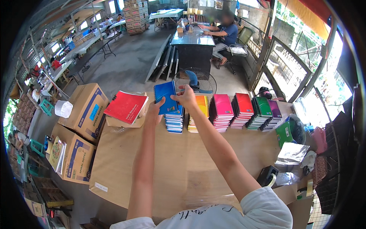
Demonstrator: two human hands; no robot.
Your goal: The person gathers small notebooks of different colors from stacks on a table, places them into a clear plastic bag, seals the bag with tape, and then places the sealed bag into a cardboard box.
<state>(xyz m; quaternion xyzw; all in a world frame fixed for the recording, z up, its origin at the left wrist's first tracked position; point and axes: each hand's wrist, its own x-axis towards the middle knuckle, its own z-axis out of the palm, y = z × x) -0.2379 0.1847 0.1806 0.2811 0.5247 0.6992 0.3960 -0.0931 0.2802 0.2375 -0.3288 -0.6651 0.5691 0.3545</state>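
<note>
A blue spiral notebook (164, 92) is held up above the far side of the table, tilted, its coil along the left edge. My left hand (158, 108) grips its lower edge, thumb on the cover. My right hand (186, 97) pinches its right edge, with the index finger raised. Just below and behind it stands a stack of blue notebooks (174, 123), partly covered by the held one. To the right run stacks of yellow notebooks (202, 107), pink notebooks (221, 107), red notebooks (242, 105), green notebooks (261, 107) and purple notebooks (274, 109).
Large red notebooks (127, 107) lie on an open carton at the left of the brown table (118, 164). Closed cartons (84, 110) stand beyond its left edge. At right are a tape dispenser (268, 176), clear plastic (292, 152) and a green bin (284, 133). A fan (195, 81) stands behind; a person (225, 32) sits at a desk.
</note>
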